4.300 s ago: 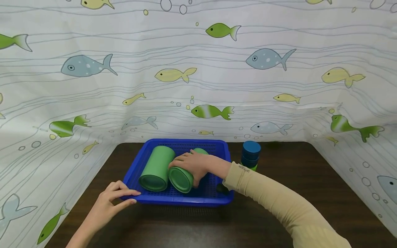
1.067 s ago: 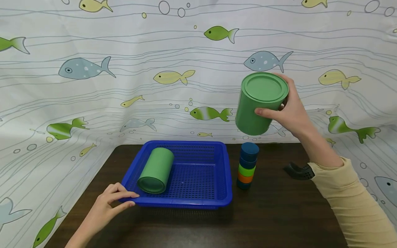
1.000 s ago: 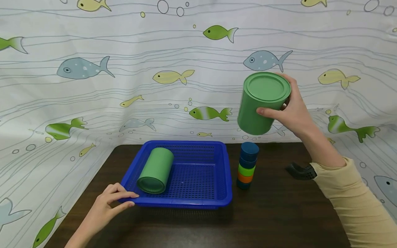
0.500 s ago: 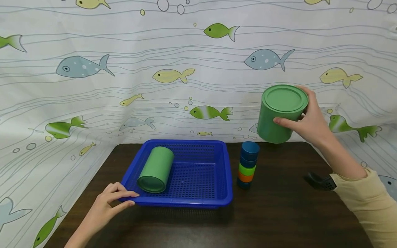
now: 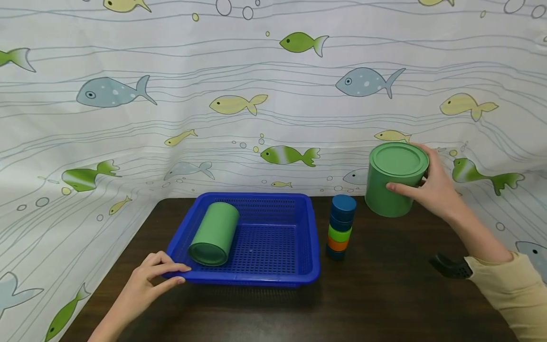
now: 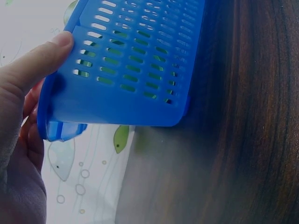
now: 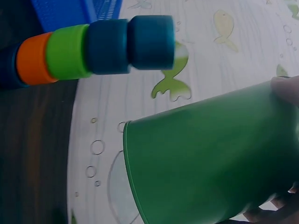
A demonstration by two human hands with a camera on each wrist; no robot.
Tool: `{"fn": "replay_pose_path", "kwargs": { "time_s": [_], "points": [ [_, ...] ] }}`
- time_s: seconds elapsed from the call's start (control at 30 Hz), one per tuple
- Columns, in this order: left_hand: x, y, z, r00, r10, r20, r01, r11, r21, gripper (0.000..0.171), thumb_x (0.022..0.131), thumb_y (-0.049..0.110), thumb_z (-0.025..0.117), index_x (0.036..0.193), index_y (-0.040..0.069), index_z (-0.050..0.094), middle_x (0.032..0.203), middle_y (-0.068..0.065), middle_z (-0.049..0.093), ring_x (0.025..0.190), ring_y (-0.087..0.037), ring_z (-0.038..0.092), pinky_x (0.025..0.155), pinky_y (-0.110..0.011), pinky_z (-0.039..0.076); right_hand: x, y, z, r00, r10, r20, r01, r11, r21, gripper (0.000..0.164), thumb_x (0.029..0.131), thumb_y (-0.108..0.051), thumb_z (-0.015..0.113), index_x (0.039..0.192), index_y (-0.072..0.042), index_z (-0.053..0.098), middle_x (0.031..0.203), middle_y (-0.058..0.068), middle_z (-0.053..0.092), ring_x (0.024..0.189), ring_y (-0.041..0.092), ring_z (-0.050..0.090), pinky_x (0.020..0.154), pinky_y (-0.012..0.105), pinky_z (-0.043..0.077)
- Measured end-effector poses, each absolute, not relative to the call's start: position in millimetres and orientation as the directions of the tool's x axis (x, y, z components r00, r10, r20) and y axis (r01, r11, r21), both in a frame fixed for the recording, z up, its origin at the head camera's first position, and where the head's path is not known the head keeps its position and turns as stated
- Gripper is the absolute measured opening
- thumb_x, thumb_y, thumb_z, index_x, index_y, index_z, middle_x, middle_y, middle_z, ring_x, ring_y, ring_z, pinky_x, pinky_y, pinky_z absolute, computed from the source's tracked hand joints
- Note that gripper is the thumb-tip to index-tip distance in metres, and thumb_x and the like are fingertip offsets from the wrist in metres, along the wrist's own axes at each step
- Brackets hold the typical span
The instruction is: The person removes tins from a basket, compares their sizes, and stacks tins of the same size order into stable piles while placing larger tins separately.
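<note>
My right hand (image 5: 438, 187) grips a green can (image 5: 386, 190) from its right side, thumb across the front. The can hangs upright, lid up, over the right rear of the table; its smooth wall fills much of the right wrist view. At the left front corner of a blue plastic basket (image 5: 252, 278), my left hand (image 5: 143, 282) pinches the rim. In the left wrist view its thumb (image 6: 49, 56) lies on the rim's outer side, with the other fingers partly hidden behind. A second green can (image 5: 215, 232) lies on its side in the basket's left half.
Between basket and held can stands a stack of small cups (image 5: 339, 228) in blue, green and orange. The dark wood table (image 5: 384, 294) ends at a white fish-print backdrop (image 5: 239, 61) behind and at both sides. A black strap piece (image 5: 450, 266) sticks out at the right wrist.
My right hand has taken one green can out of the basket, lifted it high, then moved it right past the cup stack and lowered it. The left hand stays at the rim.
</note>
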State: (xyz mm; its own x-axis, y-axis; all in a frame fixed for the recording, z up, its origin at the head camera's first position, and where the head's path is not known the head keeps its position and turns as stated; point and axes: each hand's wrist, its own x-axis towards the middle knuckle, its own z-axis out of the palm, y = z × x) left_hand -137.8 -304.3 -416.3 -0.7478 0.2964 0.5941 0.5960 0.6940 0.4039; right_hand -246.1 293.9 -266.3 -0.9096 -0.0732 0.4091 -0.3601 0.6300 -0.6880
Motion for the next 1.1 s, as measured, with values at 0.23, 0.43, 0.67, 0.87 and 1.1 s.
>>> {"fn": "replay_pose_path", "kwargs": {
  "time_s": [0.23, 0.43, 0.67, 0.87, 1.1],
  "points": [
    [-137.9, -303.7, -417.3, -0.729, 0.305, 0.612, 0.616, 0.682, 0.394, 0.043, 0.068, -0.004, 0.084, 0.1, 0.024, 0.078, 0.087, 0.021, 0.053, 0.088, 0.003, 0.041, 0.071, -0.019, 0.035, -249.6, 304.6, -292.9, -0.914, -0.086, 0.396, -0.361, 0.615, -0.701, 0.1, 0.086, -0.017, 0.077, 0.157, -0.023, 0.007, 0.146, 0.019, 0.035, 0.114, 0.002, 0.043, 0.08, 0.02, 0.045],
    [-138.6, -302.2, -416.8, -0.71, 0.318, 0.628, 0.639, 0.666, 0.385, 0.043, 0.067, -0.004, 0.084, 0.1, 0.022, 0.078, 0.087, 0.019, 0.053, 0.087, 0.003, 0.041, 0.071, -0.02, 0.035, -249.2, 308.5, -321.0, -0.909, -0.078, 0.41, -0.376, 0.579, -0.724, 0.096, 0.086, -0.013, 0.076, 0.156, -0.021, 0.012, 0.143, 0.017, 0.038, 0.108, -0.009, 0.044, 0.078, 0.009, 0.042],
    [-138.3, -302.8, -416.7, -0.721, 0.308, 0.62, 0.625, 0.676, 0.391, 0.041, 0.067, -0.004, 0.084, 0.099, 0.022, 0.078, 0.087, 0.021, 0.052, 0.086, 0.004, 0.04, 0.07, -0.017, 0.034, -249.0, 311.9, -350.7, -0.9, -0.097, 0.426, -0.406, 0.542, -0.735, 0.095, 0.085, -0.008, 0.075, 0.156, -0.021, 0.014, 0.14, 0.007, 0.04, 0.11, -0.01, 0.045, 0.08, 0.009, 0.043],
    [-137.6, -303.1, -415.4, -0.739, 0.301, 0.602, 0.61, 0.678, 0.41, 0.039, 0.069, -0.003, 0.084, 0.099, 0.021, 0.078, 0.087, 0.02, 0.052, 0.087, 0.003, 0.041, 0.071, -0.02, 0.035, -248.8, 316.9, -367.2, -0.91, -0.103, 0.401, -0.392, 0.523, -0.757, 0.092, 0.087, -0.007, 0.073, 0.155, -0.024, 0.014, 0.13, -0.018, 0.039, 0.11, -0.009, 0.046, 0.08, 0.01, 0.043],
    [-137.7, -302.8, -415.6, -0.731, 0.308, 0.609, 0.618, 0.678, 0.399, 0.04, 0.068, -0.004, 0.084, 0.099, 0.021, 0.078, 0.087, 0.02, 0.052, 0.088, 0.003, 0.041, 0.071, -0.02, 0.035, -246.5, 319.9, -380.8, -0.928, -0.104, 0.358, -0.355, 0.539, -0.764, 0.089, 0.088, -0.011, 0.072, 0.156, -0.016, 0.014, 0.133, -0.006, 0.039, 0.107, -0.01, 0.046, 0.079, 0.01, 0.044]
  ]
}}
